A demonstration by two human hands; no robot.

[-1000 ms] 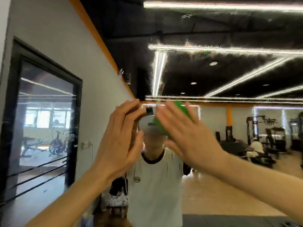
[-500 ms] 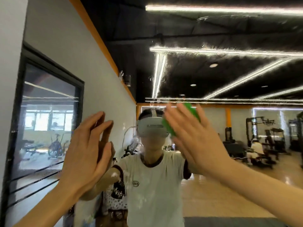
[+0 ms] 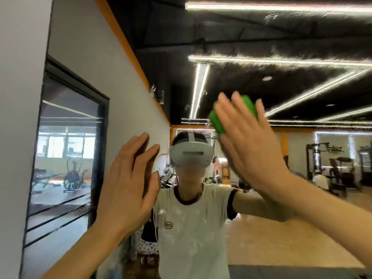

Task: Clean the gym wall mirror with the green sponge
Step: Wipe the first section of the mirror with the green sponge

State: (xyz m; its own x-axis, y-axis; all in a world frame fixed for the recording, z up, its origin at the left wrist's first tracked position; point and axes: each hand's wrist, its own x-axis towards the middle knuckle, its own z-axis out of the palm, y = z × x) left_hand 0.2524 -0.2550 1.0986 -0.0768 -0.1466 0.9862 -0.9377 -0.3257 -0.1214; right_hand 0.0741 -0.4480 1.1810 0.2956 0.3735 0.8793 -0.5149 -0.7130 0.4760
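Two bare hands are reaching forward toward a large wall mirror (image 3: 261,228) that is filling nearly the whole view. At about two o'clock from the centre, the right hand (image 3: 249,146) is pressing a green sponge (image 3: 233,113) flat against the glass, fingers straight and slightly spread over its back, so the palm is probably spreading pressure evenly for a wiping stroke; it is blurring a little, which suggests it is moving. Only the sponge's rounded edges are showing past the fingers, at eleven and one o'clock of that hand; it is looking soft, thick and bright green. At about eight o'clock, the left hand (image 3: 128,182) is standing upright with straight, relaxed fingers, holding nothing, palm toward the glass, likely steadying the body; whether it is actually touching the mirror cannot be told. The glass is looking smooth and glossy, and pale streaks and speckles are smearing across the upper half and around six o'clock, so the cleaning seems only partly done. Reflected in it are a person in a pale T-shirt and white headset (image 3: 191,154), long ceiling light strips, and gym machines (image 3: 338,170) toward three o'clock. At nine o'clock, a dark-framed window (image 3: 68,162) is sitting in a plain grey wall.
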